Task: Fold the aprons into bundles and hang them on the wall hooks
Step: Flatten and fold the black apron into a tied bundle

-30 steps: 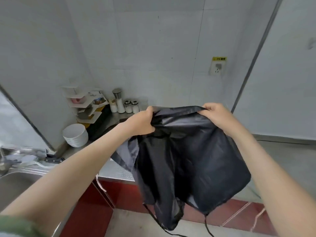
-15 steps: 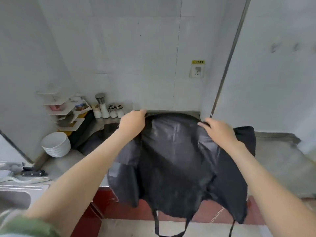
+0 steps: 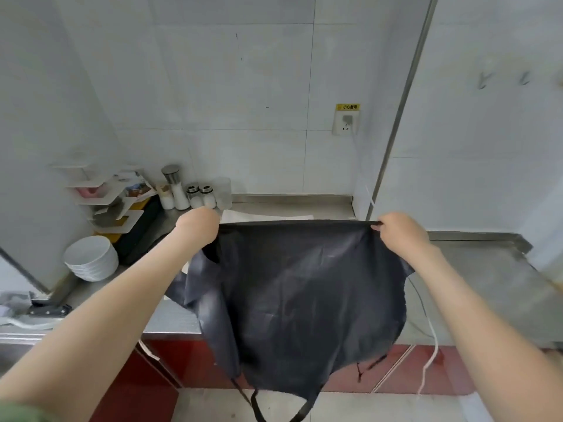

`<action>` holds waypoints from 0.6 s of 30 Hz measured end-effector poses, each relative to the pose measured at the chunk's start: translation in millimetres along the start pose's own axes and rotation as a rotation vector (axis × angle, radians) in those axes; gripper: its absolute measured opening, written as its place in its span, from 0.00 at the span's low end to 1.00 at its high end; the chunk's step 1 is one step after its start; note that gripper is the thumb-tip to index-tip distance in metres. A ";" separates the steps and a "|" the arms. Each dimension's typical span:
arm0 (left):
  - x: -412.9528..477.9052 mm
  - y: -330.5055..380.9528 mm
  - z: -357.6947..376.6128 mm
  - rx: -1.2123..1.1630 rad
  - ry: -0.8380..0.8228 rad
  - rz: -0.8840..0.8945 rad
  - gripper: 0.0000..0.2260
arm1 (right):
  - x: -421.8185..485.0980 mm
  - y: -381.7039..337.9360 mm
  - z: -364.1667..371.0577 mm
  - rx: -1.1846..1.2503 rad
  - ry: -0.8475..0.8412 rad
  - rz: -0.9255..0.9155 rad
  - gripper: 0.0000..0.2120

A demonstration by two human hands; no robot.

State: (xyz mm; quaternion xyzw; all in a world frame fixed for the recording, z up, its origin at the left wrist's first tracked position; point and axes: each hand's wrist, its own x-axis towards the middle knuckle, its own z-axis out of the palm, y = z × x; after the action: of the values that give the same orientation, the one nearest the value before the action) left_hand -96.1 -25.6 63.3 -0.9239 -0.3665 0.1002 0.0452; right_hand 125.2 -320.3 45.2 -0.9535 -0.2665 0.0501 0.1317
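**Black apron held spread above the counter's front edge**

Head view: the left hand (image 3: pixel 199 222) and right hand (image 3: pixel 399 231) each clamp curled fingers on a top corner of the black apron (image 3: pixel 298 293), well apart, with the hem taut and level between them. The cloth hangs past the front edge of the steel counter (image 3: pixel 487 284), and its straps (image 3: pixel 274 406) dangle towards the floor. A stack of white bowls (image 3: pixel 91 257) sits near the counter's left end, and shakers (image 3: pixel 198 194) stand along its back edge. Two wall hooks (image 3: pixel 483 80) show high on the right wall.
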 end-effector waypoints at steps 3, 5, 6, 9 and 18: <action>-8.5 -15.0 4.9 0.027 -0.136 -0.085 0.10 | 9.0 -1.6 4.2 0.113 -0.002 0.037 0.12; -6.0 -22.3 6.7 -0.169 -0.206 -0.182 0.09 | 13.4 -4.1 5.5 0.178 -0.003 0.060 0.13; -5.2 -22.1 6.5 -0.366 -0.220 -0.237 0.07 | 15.8 -5.0 5.9 0.217 -0.010 0.078 0.15; -7.2 -9.4 3.4 -1.309 -0.210 -0.493 0.11 | 18.7 -13.5 2.7 0.375 -0.082 0.183 0.14; -16.1 18.8 -12.4 -2.275 0.552 -0.487 0.24 | 26.7 -33.3 0.4 0.845 -0.019 0.307 0.15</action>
State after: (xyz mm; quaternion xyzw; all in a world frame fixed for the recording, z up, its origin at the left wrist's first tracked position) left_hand -92.2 -50.5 74.9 -0.3305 -0.3885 -0.4947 -0.7037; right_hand 131.4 -278.9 53.4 -0.8441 -0.0792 0.1823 0.4979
